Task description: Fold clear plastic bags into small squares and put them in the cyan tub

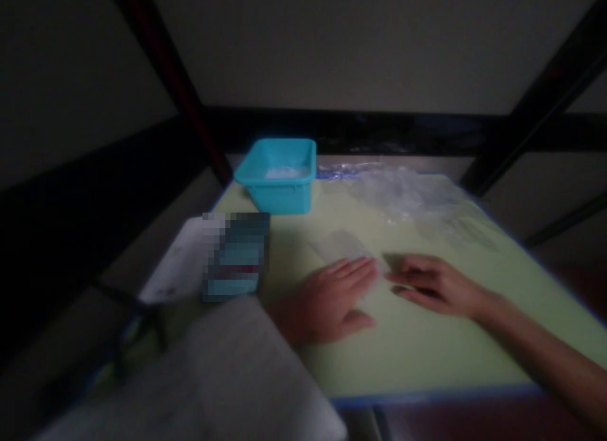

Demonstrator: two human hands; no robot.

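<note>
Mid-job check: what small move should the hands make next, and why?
I'd probably pinch the thin plastic piece with the right hand: the left hand lies palm-down over its near part, and the right is close beside it, half-curled.

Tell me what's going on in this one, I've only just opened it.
Someone is working with clear plastic on a yellowish table. The left hand is palm down, its fingers over the near edge of a thin plastic piece. The right hand is just beside those fingertips, fingers curled; whether it grips anything is unclear. Farther back are a turquoise basin and a spread of clear plastic.
</note>
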